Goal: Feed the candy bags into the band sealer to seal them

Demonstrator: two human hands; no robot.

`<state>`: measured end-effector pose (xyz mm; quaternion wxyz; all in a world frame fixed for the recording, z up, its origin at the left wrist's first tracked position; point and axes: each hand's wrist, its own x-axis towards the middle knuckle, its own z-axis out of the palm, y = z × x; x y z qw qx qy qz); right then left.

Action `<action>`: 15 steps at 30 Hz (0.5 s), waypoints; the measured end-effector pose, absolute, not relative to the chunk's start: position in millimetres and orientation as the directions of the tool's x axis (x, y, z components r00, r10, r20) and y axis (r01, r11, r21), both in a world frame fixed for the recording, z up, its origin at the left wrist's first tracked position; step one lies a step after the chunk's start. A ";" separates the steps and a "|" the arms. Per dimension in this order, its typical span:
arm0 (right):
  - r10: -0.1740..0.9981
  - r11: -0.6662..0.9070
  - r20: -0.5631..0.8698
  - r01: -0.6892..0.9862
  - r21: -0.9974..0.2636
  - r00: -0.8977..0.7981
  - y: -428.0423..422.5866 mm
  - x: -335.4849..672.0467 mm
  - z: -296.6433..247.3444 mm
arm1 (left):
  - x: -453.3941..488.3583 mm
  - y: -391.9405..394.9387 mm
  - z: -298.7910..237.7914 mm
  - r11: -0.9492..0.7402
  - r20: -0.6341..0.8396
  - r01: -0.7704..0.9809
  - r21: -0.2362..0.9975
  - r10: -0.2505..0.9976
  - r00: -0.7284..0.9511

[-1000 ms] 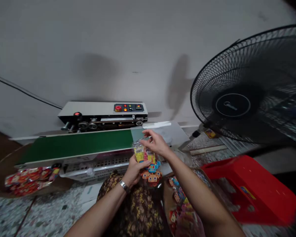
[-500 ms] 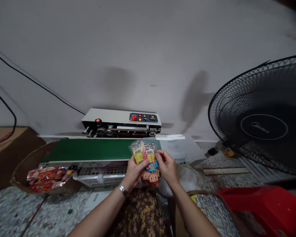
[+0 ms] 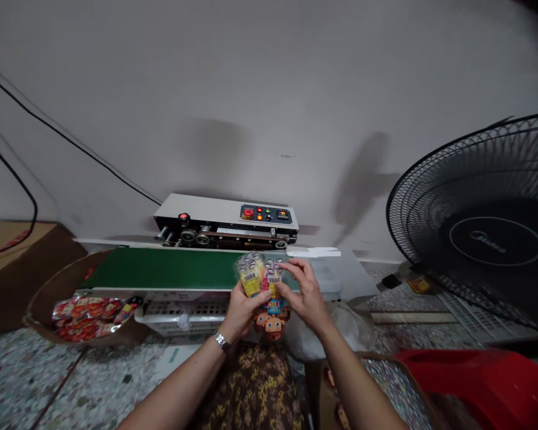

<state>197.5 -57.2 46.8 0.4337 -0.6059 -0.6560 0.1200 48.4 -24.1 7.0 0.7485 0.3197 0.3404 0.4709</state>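
My left hand point(image 3: 242, 313) grips a clear plastic packet point(image 3: 253, 288), its thumb lying across the front. Yellow labels with barcodes, dark-and-white tops and orange-brown cartoon faces point(image 3: 272, 324) show through the film. My right hand point(image 3: 309, 295) is at the packet's right side, thumb and forefinger apart, their tips at its edge. Whether those tips press on the film is hard to make out. Behind the packet runs a green conveyor belt point(image 3: 170, 269), below a band sealing machine point(image 3: 206, 209) with lit buttons.
At left, a carton point(image 3: 36, 304) holds red cartoon-printed packets point(image 3: 89, 316). A white basket point(image 3: 174, 319) sits under the belt. On the right are a large black fan point(image 3: 479, 239), a red plastic stool point(image 3: 484, 376) and a box of small pieces point(image 3: 392, 382).
My right thumb and forefinger have parted from a pinch at the packet's right edge and spread beside it. My left hand keeps its hold. The view has shifted slightly.
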 end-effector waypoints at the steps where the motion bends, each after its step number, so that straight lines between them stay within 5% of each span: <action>1: 0.900 0.281 0.432 0.697 -0.659 0.046 -54.2 200.6 52.5 | 46.7 -23.9 7.6 0.356 -0.203 -0.481 0.801 0.918 0.341; 5: 0.910 0.348 0.409 0.659 -0.667 -0.067 -47.9 201.4 60.7 | 42.5 -24.1 10.3 0.373 -0.188 -0.516 0.771 0.908 0.376; 15: 0.932 0.321 0.361 0.487 -0.812 -0.013 -53.8 185.8 49.6 | 31.2 -27.3 12.4 0.382 -0.180 -0.537 0.752 0.903 0.391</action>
